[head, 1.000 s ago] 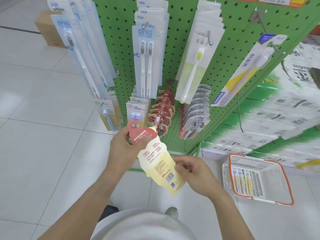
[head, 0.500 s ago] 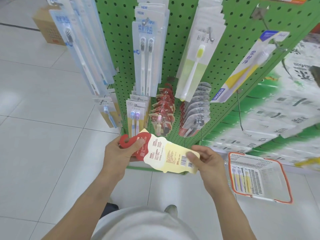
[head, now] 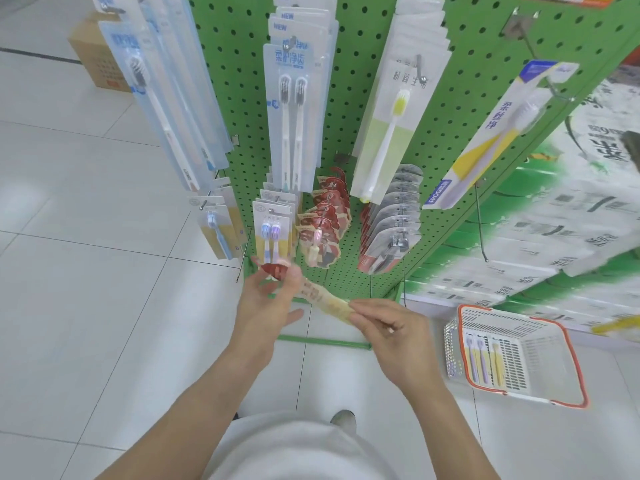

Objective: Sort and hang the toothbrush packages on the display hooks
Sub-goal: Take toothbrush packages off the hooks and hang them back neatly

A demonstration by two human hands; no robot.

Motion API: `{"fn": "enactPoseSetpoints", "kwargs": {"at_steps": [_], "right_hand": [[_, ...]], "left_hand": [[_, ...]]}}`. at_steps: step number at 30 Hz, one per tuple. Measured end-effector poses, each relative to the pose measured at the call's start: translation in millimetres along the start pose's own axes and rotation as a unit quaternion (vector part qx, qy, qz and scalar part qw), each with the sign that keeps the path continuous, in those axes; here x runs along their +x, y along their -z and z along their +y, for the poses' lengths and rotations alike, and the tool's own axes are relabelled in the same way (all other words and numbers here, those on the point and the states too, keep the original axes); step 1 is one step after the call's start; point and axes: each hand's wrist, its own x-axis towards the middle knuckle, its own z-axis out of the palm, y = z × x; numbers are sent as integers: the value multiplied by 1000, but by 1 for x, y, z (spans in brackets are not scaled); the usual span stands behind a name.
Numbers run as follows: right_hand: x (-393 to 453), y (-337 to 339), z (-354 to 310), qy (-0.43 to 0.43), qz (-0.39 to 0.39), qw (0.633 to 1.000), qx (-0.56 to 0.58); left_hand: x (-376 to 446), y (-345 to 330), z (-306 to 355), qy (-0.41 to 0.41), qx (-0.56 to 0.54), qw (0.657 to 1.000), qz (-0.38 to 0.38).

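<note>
I hold a red-and-cream toothbrush package [head: 320,296] edge-on and blurred, in front of the green pegboard [head: 460,109]. My left hand [head: 266,306] pinches its red top end, and my right hand [head: 388,327] pinches its cream bottom end. Just above, a row of matching red-and-cream packages [head: 323,223] hangs on a low hook. Other toothbrush packages hang on hooks around it: a twin pack [head: 294,112], a yellow-bristled one [head: 391,133] and small twin packs [head: 272,233].
A white basket with an orange rim [head: 575,368] sits on the tiled floor at right, holding more toothbrush packs [head: 481,358]. A cardboard box [head: 98,60] stands at far left. Stacked green-and-white boxes [head: 554,220] fill the right. An empty hook [head: 481,223] juts from the board's right edge.
The package has turned from flat, back facing me, to edge-on. Both hands rose slightly toward the low hooks; the left fingers shifted on the red top.
</note>
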Motion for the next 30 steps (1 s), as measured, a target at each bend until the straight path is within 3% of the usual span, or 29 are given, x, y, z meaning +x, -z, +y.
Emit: {"fn": "enactPoseSetpoints", "kwargs": {"at_steps": [3, 7, 11, 15, 21, 27, 30], "right_hand": [[-4, -7, 7, 44, -29, 997, -59], [-8, -14, 13, 52, -83, 992, -77], [-4, -21, 15, 24, -100, 981, -166], [15, -30, 8, 9, -33, 992, -124], [66, -31, -14, -13, -28, 999, -12], [96, -36, -1, -33, 12, 998, -51], [107, -41, 1, -39, 7, 996, -81]], "left_hand": [[-3, -9, -4, -16, -46, 999, -24], [3, -16, -8, -30, -55, 998, 8], [8, -12, -9, -72, 37, 997, 15], [18, -6, -2, -111, 128, 984, -59], [44, -4, 11, -134, 232, 951, -155], [53, -14, 15, -145, 242, 952, -116], [55, -15, 14, -193, 285, 932, -113]]}}
